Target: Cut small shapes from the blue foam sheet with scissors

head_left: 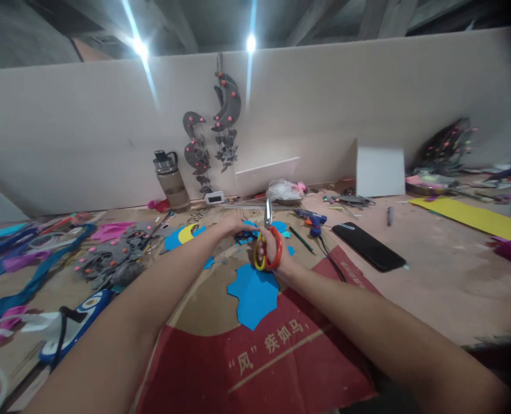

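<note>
My right hand [271,246] is closed around the red and yellow handles of a pair of scissors [268,213], whose blades point away from me. Stretched forward, my left hand [237,224] has its fingers extended over blue foam scraps [247,237]. Whether it pinches one of them is hard to make out. Nearer to me, a larger blue foam sheet [255,296] with a wavy cut edge lies flat on a red and brown cardboard [195,368]. To the left of my left hand are blue foam with a yellow crescent [188,232] on it.
A green pencil [302,240], a blue glue gun [316,223] with a cord and a black phone [368,246] lie to the right. A water bottle [172,181] stands by the wall. Grey felt pieces [115,259] and a power strip [78,325] sit left.
</note>
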`<state>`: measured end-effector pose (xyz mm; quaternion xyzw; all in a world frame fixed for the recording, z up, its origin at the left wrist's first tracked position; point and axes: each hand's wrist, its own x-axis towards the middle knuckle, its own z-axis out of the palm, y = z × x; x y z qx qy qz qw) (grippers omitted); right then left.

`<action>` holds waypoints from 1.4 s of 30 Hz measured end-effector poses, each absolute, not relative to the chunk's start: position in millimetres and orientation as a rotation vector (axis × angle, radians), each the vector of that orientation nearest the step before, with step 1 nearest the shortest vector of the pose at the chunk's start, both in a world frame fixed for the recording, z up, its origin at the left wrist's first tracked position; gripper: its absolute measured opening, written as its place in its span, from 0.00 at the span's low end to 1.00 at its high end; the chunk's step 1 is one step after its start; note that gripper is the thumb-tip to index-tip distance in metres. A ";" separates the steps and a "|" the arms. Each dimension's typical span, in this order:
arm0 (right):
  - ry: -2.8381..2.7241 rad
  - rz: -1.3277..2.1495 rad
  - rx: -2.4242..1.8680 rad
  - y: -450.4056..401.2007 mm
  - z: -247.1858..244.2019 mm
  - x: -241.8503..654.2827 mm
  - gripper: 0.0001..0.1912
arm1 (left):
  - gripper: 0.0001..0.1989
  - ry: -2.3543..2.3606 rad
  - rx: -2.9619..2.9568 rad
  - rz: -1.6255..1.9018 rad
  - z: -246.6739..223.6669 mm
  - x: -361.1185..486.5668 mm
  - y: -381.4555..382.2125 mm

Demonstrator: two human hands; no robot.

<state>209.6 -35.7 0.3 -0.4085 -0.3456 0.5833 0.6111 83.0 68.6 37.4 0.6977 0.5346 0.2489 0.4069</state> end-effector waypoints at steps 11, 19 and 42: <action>-0.802 1.446 -0.904 -38.6 18.4 217.3 0.18 | 0.16 1.212 1.439 1.197 70.5 35.2 34.7; -1.400 1.277 -1.186 -41.8 60.5 233.4 0.15 | 0.17 1.051 1.308 1.178 51.0 23.7 -43.0; -1.253 1.248 -0.767 -22.5 57.8 215.8 0.10 | 0.12 1.158 1.324 1.048 57.5 34.3 -37.3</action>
